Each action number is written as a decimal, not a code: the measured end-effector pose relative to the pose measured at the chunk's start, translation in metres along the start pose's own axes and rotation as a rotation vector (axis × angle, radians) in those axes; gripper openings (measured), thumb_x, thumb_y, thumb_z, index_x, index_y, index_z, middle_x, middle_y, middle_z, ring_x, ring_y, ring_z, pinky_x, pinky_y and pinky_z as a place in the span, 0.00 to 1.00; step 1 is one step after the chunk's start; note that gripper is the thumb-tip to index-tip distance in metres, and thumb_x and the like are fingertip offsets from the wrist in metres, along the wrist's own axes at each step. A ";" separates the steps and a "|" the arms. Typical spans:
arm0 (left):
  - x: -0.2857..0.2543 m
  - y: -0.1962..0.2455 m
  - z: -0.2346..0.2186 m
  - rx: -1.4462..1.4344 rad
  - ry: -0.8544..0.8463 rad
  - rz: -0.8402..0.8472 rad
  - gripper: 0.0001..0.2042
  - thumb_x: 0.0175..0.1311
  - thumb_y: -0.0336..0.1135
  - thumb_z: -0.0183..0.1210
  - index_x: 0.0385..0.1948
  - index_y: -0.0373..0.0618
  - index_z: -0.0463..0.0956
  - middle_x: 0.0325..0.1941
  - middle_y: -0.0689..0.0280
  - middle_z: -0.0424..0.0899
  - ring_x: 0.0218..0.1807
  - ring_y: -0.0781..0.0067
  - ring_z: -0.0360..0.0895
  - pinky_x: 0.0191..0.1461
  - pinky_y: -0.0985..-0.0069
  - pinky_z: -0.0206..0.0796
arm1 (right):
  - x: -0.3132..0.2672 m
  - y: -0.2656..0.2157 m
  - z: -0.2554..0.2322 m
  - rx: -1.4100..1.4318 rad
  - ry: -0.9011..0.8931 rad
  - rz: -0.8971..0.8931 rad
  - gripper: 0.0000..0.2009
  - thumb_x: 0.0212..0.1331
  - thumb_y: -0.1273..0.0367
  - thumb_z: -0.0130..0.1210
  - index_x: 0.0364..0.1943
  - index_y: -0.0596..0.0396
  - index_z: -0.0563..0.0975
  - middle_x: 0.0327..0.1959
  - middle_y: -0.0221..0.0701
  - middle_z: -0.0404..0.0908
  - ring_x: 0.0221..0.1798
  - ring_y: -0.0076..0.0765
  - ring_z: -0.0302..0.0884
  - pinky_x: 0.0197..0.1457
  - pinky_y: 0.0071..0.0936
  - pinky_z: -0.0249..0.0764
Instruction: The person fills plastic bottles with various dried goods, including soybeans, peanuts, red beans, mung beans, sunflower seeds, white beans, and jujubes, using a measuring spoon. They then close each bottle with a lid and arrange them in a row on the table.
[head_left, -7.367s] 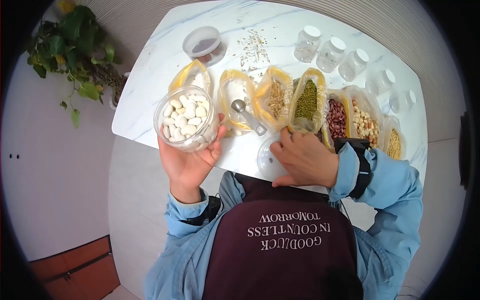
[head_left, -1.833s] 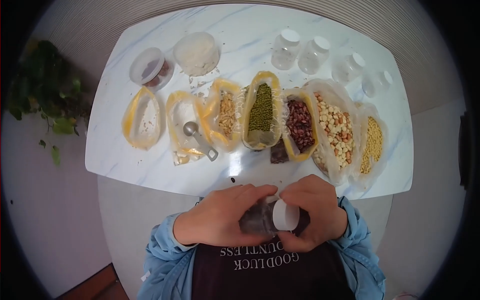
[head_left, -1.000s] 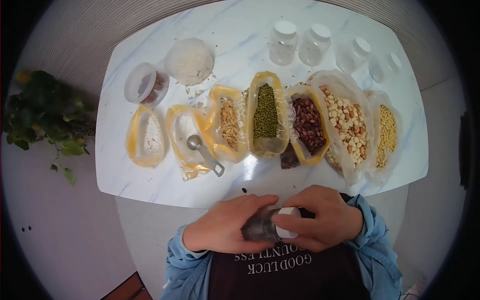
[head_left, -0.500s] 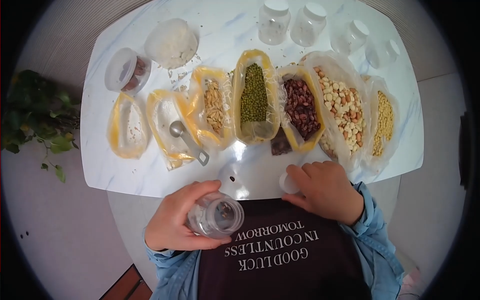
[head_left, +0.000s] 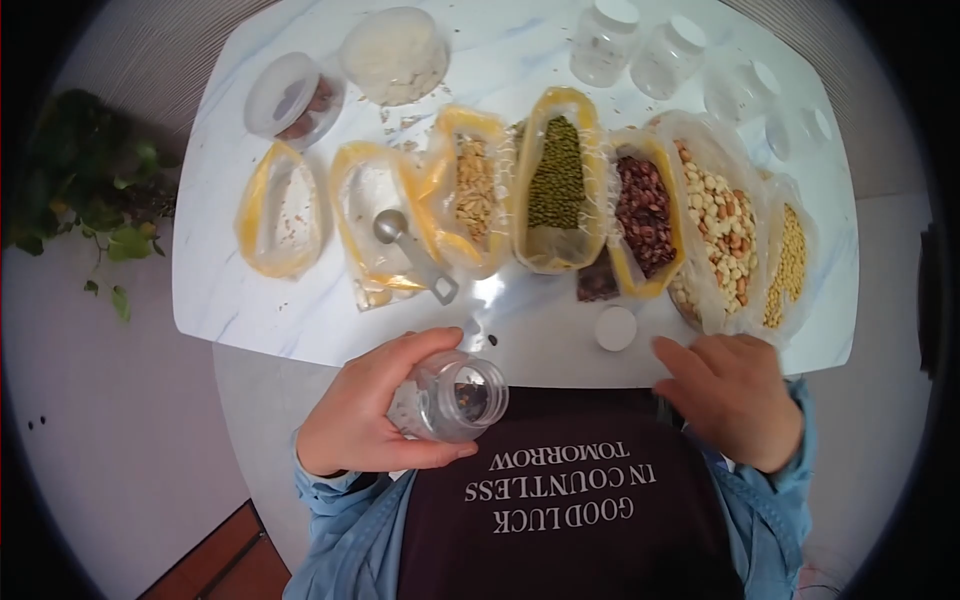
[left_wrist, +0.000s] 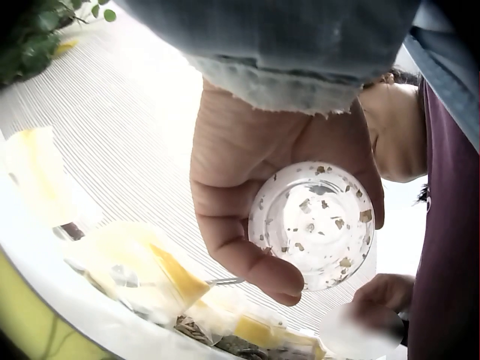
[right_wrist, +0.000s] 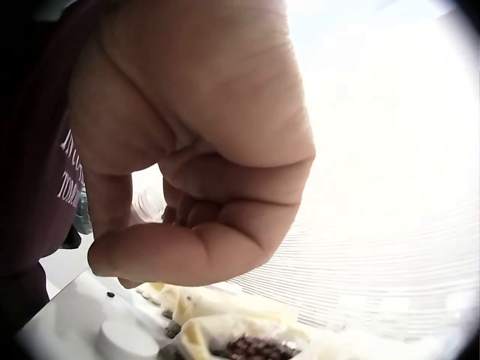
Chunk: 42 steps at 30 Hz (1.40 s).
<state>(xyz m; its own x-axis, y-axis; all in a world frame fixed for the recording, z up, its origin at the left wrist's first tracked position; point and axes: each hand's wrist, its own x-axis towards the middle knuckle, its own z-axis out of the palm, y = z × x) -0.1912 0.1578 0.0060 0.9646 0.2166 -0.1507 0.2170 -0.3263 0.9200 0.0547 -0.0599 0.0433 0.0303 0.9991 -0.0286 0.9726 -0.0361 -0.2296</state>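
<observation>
My left hand grips a small clear jar, uncapped and tilted with its mouth toward the right. Dark flakes show inside the neck. From the left wrist view, bits of brown flake cling around the jar's round base. A white screw lid lies flat near the table's front edge. Just right of the lid is my right hand, fingers loosely bent and nothing between them. The right wrist view puts that hand above the lid. One dark bean lies between the hands.
Several open bags cross the table, holding green beans, red beans, mixed nuts and yellow beans. A measuring spoon rests on one bag. Behind stand two round tubs and several capped clear jars.
The tub of white beans left my left hand for the table's back. The jar was opened; my right hand set its lid on the table, let go and moved right.
</observation>
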 end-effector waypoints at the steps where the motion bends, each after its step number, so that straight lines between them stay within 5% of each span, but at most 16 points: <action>1: -0.001 0.000 -0.001 0.006 0.009 0.003 0.44 0.34 0.30 0.77 0.60 0.39 0.62 0.48 0.58 0.79 0.49 0.69 0.77 0.53 0.74 0.66 | -0.002 0.001 -0.010 -0.033 0.017 -0.031 0.17 0.43 0.67 0.60 0.41 0.54 0.76 0.21 0.25 0.67 0.22 0.29 0.70 0.24 0.26 0.64; 7: -0.003 0.001 0.003 -0.025 0.055 0.014 0.43 0.34 0.31 0.77 0.59 0.39 0.64 0.49 0.58 0.79 0.49 0.67 0.78 0.54 0.74 0.67 | 0.031 -0.009 -0.048 -0.216 0.056 -0.301 0.10 0.33 0.69 0.54 0.25 0.55 0.75 0.19 0.25 0.62 0.20 0.26 0.65 0.21 0.24 0.56; 9: -0.005 0.002 0.004 -0.032 0.056 -0.005 0.42 0.34 0.32 0.77 0.58 0.39 0.65 0.49 0.58 0.79 0.50 0.67 0.78 0.54 0.74 0.67 | 0.055 -0.021 -0.056 -0.166 -0.020 -0.380 0.12 0.32 0.72 0.57 0.28 0.58 0.77 0.20 0.25 0.67 0.20 0.26 0.66 0.22 0.25 0.58; 18: -0.017 0.002 0.000 0.088 0.086 0.036 0.40 0.36 0.37 0.76 0.57 0.39 0.66 0.50 0.56 0.77 0.51 0.58 0.77 0.54 0.71 0.67 | 0.149 -0.029 0.023 -0.223 0.078 -0.612 0.09 0.45 0.69 0.55 0.33 0.54 0.73 0.23 0.25 0.69 0.24 0.26 0.72 0.23 0.23 0.64; 26: -0.015 -0.003 0.003 0.092 0.084 0.076 0.37 0.42 0.41 0.72 0.57 0.41 0.64 0.51 0.56 0.76 0.49 0.58 0.77 0.51 0.68 0.69 | 0.165 -0.031 0.043 -0.205 0.061 -0.700 0.07 0.44 0.69 0.55 0.26 0.54 0.72 0.21 0.25 0.69 0.23 0.27 0.73 0.23 0.25 0.66; 30: -0.010 0.000 0.005 0.068 0.068 0.090 0.36 0.44 0.42 0.71 0.57 0.42 0.64 0.49 0.56 0.75 0.49 0.57 0.76 0.50 0.68 0.69 | 0.172 -0.030 0.039 -0.269 0.234 -0.694 0.06 0.43 0.69 0.54 0.25 0.54 0.73 0.20 0.25 0.69 0.24 0.27 0.73 0.24 0.25 0.66; 36: 0.000 0.002 0.010 0.093 0.056 0.106 0.35 0.45 0.41 0.70 0.57 0.41 0.64 0.52 0.54 0.72 0.51 0.54 0.75 0.52 0.67 0.68 | 0.178 -0.010 -0.011 0.009 0.466 -0.508 0.04 0.55 0.74 0.53 0.33 0.58 0.77 0.23 0.31 0.78 0.24 0.34 0.77 0.25 0.25 0.70; 42: 0.010 -0.001 0.021 0.100 0.123 0.109 0.41 0.39 0.38 0.74 0.60 0.43 0.62 0.67 0.48 0.61 0.65 0.49 0.64 0.63 0.65 0.61 | 0.168 0.034 -0.035 0.152 0.328 -0.157 0.06 0.61 0.72 0.51 0.34 0.61 0.77 0.21 0.37 0.78 0.22 0.37 0.75 0.26 0.26 0.69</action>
<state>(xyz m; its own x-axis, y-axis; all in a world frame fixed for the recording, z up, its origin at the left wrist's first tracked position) -0.1786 0.1409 -0.0043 0.9590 0.2834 -0.0008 0.1315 -0.4425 0.8871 0.1012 0.1074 0.0649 -0.0200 0.9455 0.3251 0.9268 0.1395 -0.3488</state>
